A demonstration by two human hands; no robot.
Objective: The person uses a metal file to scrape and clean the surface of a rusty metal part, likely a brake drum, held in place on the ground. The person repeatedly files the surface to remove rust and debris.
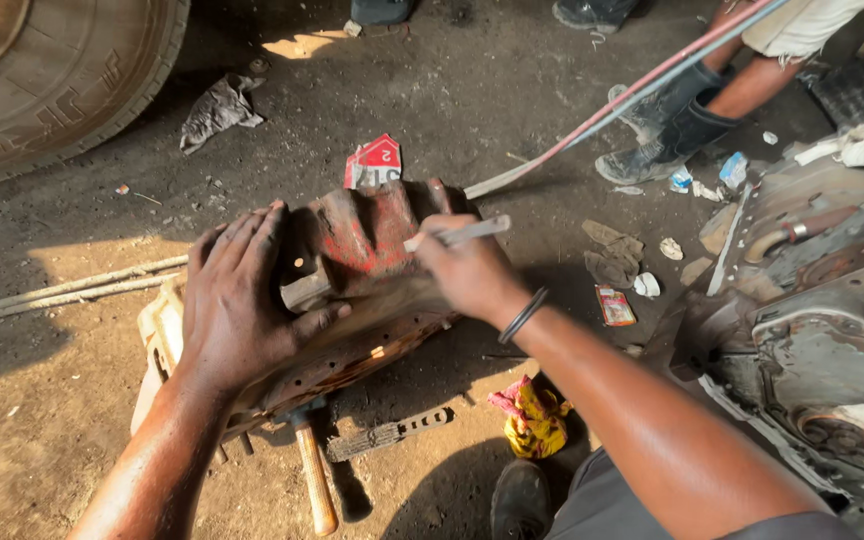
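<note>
Under me is a dark, oily dirt floor point(72, 400), sunlit at my left. On it lie a crumpled grey rag point(217, 108) near a big tyre point(42, 80), a red and white torn packet point(374, 162), a worn glove point(612, 255), a small red wrapper point(615, 305), a yellow and pink cloth point(532, 415), a wooden-handled hammer point(314, 480), and two pale rods point(62, 290) running leftward.

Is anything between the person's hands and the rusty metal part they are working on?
Nothing visible. The left hand lies flat on the rusty, red-stained metal part. The right hand grips a thin grey stick-like tool, its tip meeting the part's red-stained face.
</note>
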